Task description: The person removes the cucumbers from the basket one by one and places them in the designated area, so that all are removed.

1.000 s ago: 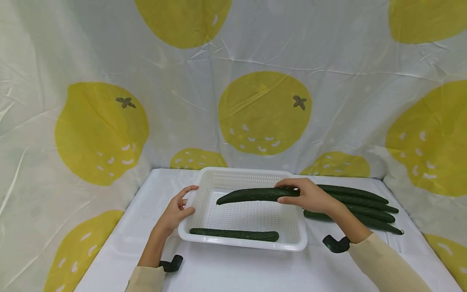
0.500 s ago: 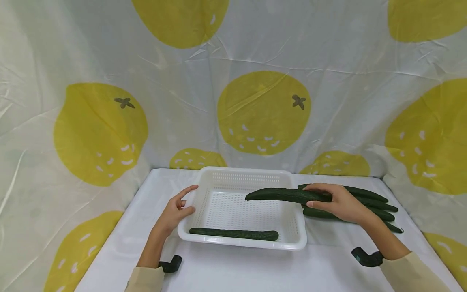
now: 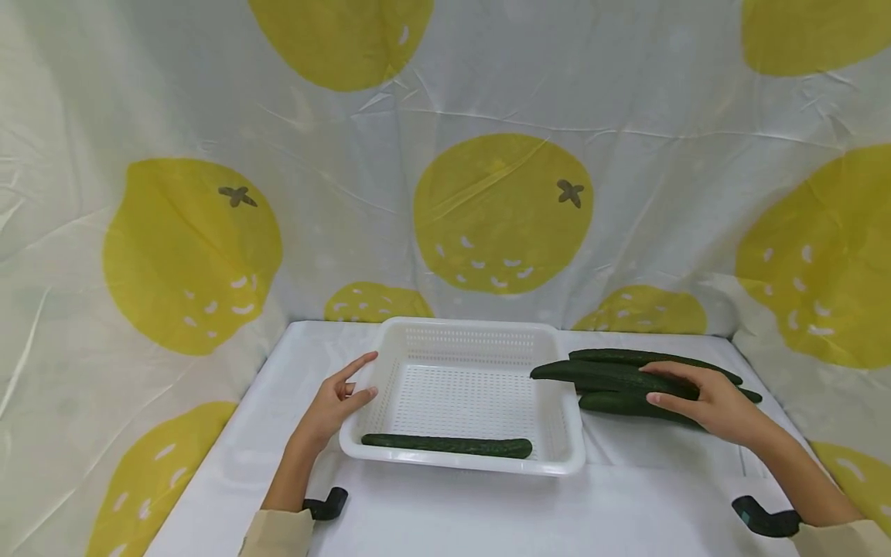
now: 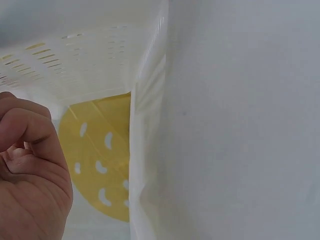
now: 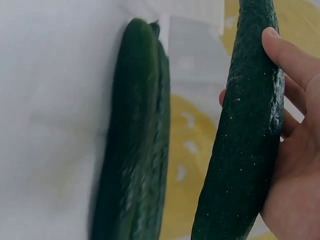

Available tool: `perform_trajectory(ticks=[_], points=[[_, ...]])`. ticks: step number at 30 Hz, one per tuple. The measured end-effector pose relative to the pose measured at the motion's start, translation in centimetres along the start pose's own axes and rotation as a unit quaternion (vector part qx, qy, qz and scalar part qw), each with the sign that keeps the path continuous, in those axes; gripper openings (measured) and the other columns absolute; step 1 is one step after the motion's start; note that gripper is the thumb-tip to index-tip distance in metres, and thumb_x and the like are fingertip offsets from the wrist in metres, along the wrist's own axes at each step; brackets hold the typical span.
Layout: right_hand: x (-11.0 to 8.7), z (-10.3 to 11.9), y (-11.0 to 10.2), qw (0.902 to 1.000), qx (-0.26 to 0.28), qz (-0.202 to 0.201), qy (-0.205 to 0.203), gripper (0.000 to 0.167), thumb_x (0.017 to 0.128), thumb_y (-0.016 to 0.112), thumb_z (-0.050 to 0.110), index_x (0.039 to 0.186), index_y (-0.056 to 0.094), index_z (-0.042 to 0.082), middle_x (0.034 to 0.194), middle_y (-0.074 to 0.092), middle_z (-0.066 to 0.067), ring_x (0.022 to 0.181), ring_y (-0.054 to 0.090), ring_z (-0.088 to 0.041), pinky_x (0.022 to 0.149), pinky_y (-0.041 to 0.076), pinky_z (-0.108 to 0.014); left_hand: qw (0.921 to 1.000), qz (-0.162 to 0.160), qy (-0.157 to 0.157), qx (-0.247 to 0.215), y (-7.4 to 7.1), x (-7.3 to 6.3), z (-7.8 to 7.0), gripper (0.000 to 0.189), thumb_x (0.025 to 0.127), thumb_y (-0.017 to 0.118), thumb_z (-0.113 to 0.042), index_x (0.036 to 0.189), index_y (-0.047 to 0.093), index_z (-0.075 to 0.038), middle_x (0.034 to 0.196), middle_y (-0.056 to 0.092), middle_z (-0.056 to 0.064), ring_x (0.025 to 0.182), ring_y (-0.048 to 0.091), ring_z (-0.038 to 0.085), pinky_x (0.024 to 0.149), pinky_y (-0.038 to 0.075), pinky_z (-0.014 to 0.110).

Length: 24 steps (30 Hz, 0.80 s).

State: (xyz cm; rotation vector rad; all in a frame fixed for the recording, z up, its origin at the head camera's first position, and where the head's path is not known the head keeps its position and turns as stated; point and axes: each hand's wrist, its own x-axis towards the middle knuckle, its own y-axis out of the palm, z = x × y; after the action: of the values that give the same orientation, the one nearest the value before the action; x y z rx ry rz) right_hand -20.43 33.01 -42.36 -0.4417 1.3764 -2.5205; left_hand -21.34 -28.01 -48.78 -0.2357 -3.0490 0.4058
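Note:
My right hand (image 3: pixel 706 394) grips a long dark green cucumber (image 3: pixel 592 374); the thumb lies along one side in the right wrist view. This cucumber is held over the other cucumbers (image 3: pixel 612 403), its far tip reaching past the right rim of a white plastic basket (image 3: pixel 459 402). With thumb and fingers at the left rim, my left hand (image 3: pixel 332 408) holds the basket. In the left wrist view its fingers (image 4: pixel 30 122) are curled beside the perforated wall. A single cucumber (image 3: pixel 445 445) lies inside, along the front wall.
A white cloth (image 3: pixel 431 514) covers the table. Behind and at both sides hangs a pale curtain (image 3: pixel 348 193) printed with yellow fruit. The several cucumbers right of the basket lie side by side, close to its right wall.
My right hand has carried the cucumber rightward, from above the basket to above the other cucumbers. The left hand and the basket have stayed in place.

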Motion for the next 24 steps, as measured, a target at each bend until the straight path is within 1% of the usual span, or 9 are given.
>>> perform_trajectory(ticks=[1, 4, 6, 8, 10, 12, 18, 19, 24], points=[[-0.4, -0.6, -0.1, 1.0, 0.001, 0.003, 0.004, 0.049, 0.097, 0.07, 0.038, 0.143, 0.06, 0.024, 0.144, 0.061, -0.012, 0.118, 0.057, -0.003, 0.085, 0.053, -0.033, 1.0, -0.003, 0.0, 0.004, 0.0, 0.0, 0.0, 0.064, 0.096, 0.071, -0.016, 0.154, 0.048, -0.029, 0.055, 0.034, -0.007, 0.047, 0.029, 0.006, 0.045, 0.031, 0.022], [-1.7, -2.3, -0.3, 0.9997, 0.0, 0.002, 0.024, 0.049, 0.098, 0.069, 0.038, 0.144, 0.058, 0.024, 0.144, 0.059, -0.008, 0.112, 0.053, 0.001, 0.079, 0.051, -0.034, 0.9999, -0.009, -0.001, 0.008, 0.1, -0.1, 0.0, 0.063, 0.096, 0.07, -0.015, 0.153, 0.049, -0.03, 0.056, 0.033, -0.006, 0.048, 0.029, 0.006, 0.045, 0.03, 0.022], [-2.5, -3.4, -0.3, 0.9995, 0.001, 0.002, 0.033, 0.048, 0.098, 0.069, 0.038, 0.144, 0.058, 0.025, 0.142, 0.057, 0.005, 0.111, 0.05, 0.006, 0.077, 0.049, -0.031, 0.9999, -0.014, -0.004, 0.008, 0.2, -0.1, -0.1, 0.063, 0.096, 0.069, -0.013, 0.153, 0.049, -0.031, 0.057, 0.033, -0.006, 0.049, 0.03, 0.007, 0.046, 0.031, 0.022], [-3.2, -4.4, -0.3, 0.9992, 0.002, -0.001, 0.041, 0.047, 0.097, 0.07, 0.038, 0.142, 0.06, 0.026, 0.137, 0.052, 0.021, 0.108, 0.039, 0.019, 0.074, 0.045, -0.025, 0.9998, -0.017, -0.009, 0.005, 0.2, -0.2, -0.1, 0.063, 0.096, 0.069, -0.012, 0.153, 0.049, -0.032, 0.058, 0.035, -0.005, 0.049, 0.031, 0.007, 0.047, 0.033, 0.023], [-3.7, -5.1, -0.4, 0.9989, 0.009, 0.003, 0.045, 0.048, 0.097, 0.071, 0.037, 0.142, 0.06, 0.024, 0.133, 0.048, 0.029, 0.107, 0.036, 0.023, 0.073, 0.043, -0.023, 0.9997, -0.018, -0.011, 0.007, 0.2, -0.3, -0.2, 0.064, 0.096, 0.069, -0.012, 0.153, 0.049, -0.033, 0.058, 0.035, -0.005, 0.049, 0.032, 0.007, 0.047, 0.034, 0.023], [-4.2, -5.7, -0.3, 0.9982, 0.021, 0.01, 0.055, 0.05, 0.097, 0.071, 0.037, 0.142, 0.059, 0.022, 0.135, 0.05, 0.024, 0.102, 0.037, 0.026, 0.07, 0.044, -0.023, 0.9997, -0.019, -0.011, 0.008, 0.2, -0.3, -0.2, 0.064, 0.096, 0.068, -0.011, 0.153, 0.049, -0.032, 0.058, 0.035, -0.005, 0.049, 0.032, 0.007, 0.047, 0.034, 0.022], [-5.1, -6.9, 0.6, 0.997, 0.014, 0.031, 0.07, 0.052, 0.095, 0.072, 0.041, 0.141, 0.061, 0.02, 0.141, 0.059, -0.019, 0.1, 0.035, 0.027, 0.069, 0.046, -0.023, 0.9998, -0.018, -0.005, 0.008, 0.2, -0.3, -0.1, 0.064, 0.096, 0.067, -0.009, 0.154, 0.048, -0.029, 0.057, 0.035, -0.007, 0.047, 0.031, 0.006, 0.045, 0.033, 0.022], [-5.2, -7.1, 0.8, 0.9973, 0.006, 0.031, 0.067, 0.052, 0.094, 0.073, 0.041, 0.14, 0.062, 0.021, 0.141, 0.06, -0.019, 0.108, 0.031, 0.029, 0.073, 0.047, -0.023, 0.9998, -0.017, -0.003, 0.007, 0.2, -0.3, 0.0, 0.064, 0.096, 0.067, -0.009, 0.154, 0.048, -0.027, 0.056, 0.035, -0.007, 0.047, 0.031, 0.006, 0.045, 0.034, 0.023], [-5.5, -7.7, 1.9, 0.9978, 0.003, 0.033, 0.058, 0.05, 0.092, 0.075, 0.041, 0.137, 0.064, 0.022, 0.136, 0.064, -0.016, 0.109, 0.034, 0.028, 0.076, 0.052, -0.026, 0.9999, -0.01, 0.01, 0.005, 0.3, -0.2, 0.1, 0.063, 0.096, 0.067, -0.008, 0.154, 0.047, -0.024, 0.056, 0.034, -0.007, 0.048, 0.03, 0.005, 0.045, 0.033, 0.022]])
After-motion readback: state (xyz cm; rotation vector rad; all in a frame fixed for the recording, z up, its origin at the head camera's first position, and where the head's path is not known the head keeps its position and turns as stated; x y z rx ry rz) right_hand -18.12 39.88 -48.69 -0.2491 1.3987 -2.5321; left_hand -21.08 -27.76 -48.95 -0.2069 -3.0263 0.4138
